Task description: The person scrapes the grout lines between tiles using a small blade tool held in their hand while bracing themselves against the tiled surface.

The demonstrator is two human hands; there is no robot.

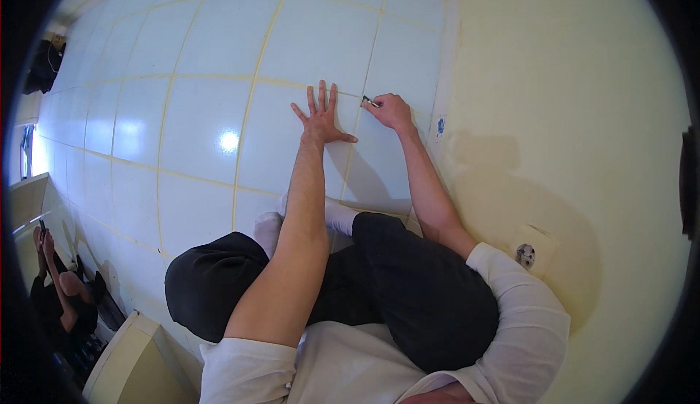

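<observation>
My left hand (321, 122) lies spread on a pale glossy tile (281, 138), holding nothing, its thumb stretched out to the right. To its right, my right hand (391, 112) is closed round a small tool (372, 101) that looks dark with a shiny metal part; its exact kind is too small to make out. The tool's end points left and rests at or very near a grout line (356, 123) where tile joints cross. Most of the tool is hidden by my fingers. Yellowish grout runs between many of the other tiles.
A cream wall (547, 112) rises close on my right, with a socket (525, 255) near my right elbow. My bent legs in black trousers (426, 294) and white socks (268, 230) are below my hands. Another person (62, 287) sits at the lower left beside a cream box-like piece (124, 360).
</observation>
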